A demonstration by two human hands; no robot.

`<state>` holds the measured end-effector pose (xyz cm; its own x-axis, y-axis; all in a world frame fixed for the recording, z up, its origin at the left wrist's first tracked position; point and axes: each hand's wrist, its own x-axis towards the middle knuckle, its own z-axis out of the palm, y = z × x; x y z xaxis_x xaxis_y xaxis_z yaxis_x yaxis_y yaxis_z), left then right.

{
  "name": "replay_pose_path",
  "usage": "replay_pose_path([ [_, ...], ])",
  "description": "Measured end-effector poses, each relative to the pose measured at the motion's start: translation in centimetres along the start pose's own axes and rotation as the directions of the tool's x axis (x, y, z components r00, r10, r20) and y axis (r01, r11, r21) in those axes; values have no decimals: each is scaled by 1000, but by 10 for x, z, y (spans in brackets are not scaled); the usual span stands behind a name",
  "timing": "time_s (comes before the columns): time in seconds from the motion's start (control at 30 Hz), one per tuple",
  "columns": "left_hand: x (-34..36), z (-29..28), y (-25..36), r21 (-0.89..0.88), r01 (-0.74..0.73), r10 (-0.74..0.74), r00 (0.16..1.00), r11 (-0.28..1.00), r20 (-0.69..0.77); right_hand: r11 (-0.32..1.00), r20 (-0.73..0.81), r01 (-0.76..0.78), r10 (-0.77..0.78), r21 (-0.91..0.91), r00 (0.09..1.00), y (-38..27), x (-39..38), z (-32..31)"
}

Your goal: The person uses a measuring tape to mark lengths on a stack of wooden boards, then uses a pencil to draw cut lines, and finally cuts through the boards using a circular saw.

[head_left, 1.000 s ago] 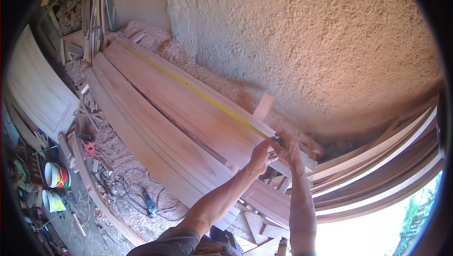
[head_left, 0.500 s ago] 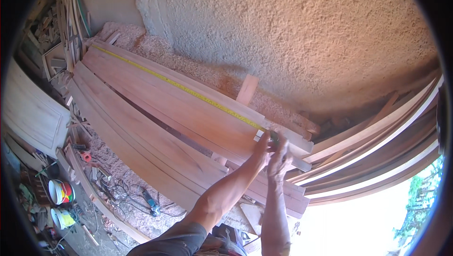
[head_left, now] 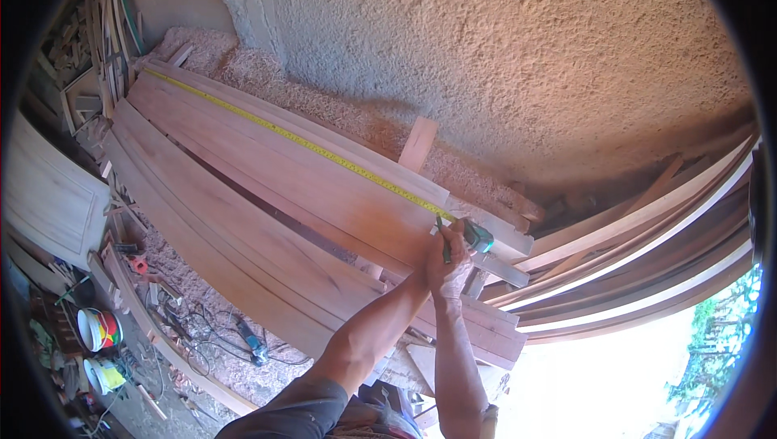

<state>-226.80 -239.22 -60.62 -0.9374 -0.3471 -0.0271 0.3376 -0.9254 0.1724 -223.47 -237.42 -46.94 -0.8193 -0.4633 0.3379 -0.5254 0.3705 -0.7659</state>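
Observation:
A yellow tape measure blade (head_left: 312,146) runs along a long, wide wooden board (head_left: 324,188), from its far left end to its near right end. My left hand (head_left: 456,230) is closed around the green and dark tape measure case (head_left: 477,236) by the right end of the board. Crossing in front of it, my right hand (head_left: 450,275) grips a thin green pencil (head_left: 443,238), its upper tip close to the blade's edge. Part of my left hand is hidden behind the right one.
More long boards (head_left: 218,220) lie alongside on the near side. Curved stacked planks (head_left: 631,277) stand at right, below a rough wall (head_left: 502,50). Wood shavings, a corded power tool (head_left: 252,346) and paint buckets (head_left: 99,330) are on the floor at lower left.
My right hand has drawn slightly left and toward me, and the pencil now shows in it. The tape measure case has come into clearer view. The whole view has shifted a little.

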Motion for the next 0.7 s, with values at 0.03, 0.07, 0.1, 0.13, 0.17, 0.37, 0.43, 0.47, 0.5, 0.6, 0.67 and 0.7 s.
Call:
replay_pose_path([
  [0.03,1,-2,-1,-14,-11,11,1000,1000,19,1000,3,11,-11,-10,1000,2,-1,1],
  [0.07,1,-3,-1,-23,-19,20,999,1000,29,1000,7,23,-22,-18,1000,5,-2,4],
  [0.1,0,-1,0,-28,-24,25,999,999,31,999,11,30,-30,-26,999,5,-2,5],
  [0.13,-2,0,2,-67,20,-21,1000,998,-12,999,10,41,-40,-33,999,4,-2,4],
  [0.17,-5,2,5,-109,59,-65,996,992,-54,998,11,52,-51,-39,999,4,-1,4],
  [0.37,-17,44,0,-664,136,158,918,735,363,996,-20,66,-67,-52,998,0,4,1],
  [0.43,-14,38,21,46,71,-71,997,996,17,995,-14,70,-71,-68,997,0,3,1],
  [0.47,-14,37,24,112,158,-147,984,981,-99,995,-12,73,-74,-75,997,0,4,1],
  [0.5,-14,34,27,97,172,-158,978,980,-139,994,-6,74,-75,-79,997,-1,3,2],
  [0.6,-12,28,26,31,168,-162,975,985,-153,997,67,28,-23,-78,997,-4,3,1],
  [0.67,-11,26,24,12,159,-155,976,987,-150,996,79,28,-21,-82,997,-2,2,1],
  [0.7,-10,26,23,4,157,-155,977,988,-145,996,82,30,-23,-84,996,0,3,0],
])
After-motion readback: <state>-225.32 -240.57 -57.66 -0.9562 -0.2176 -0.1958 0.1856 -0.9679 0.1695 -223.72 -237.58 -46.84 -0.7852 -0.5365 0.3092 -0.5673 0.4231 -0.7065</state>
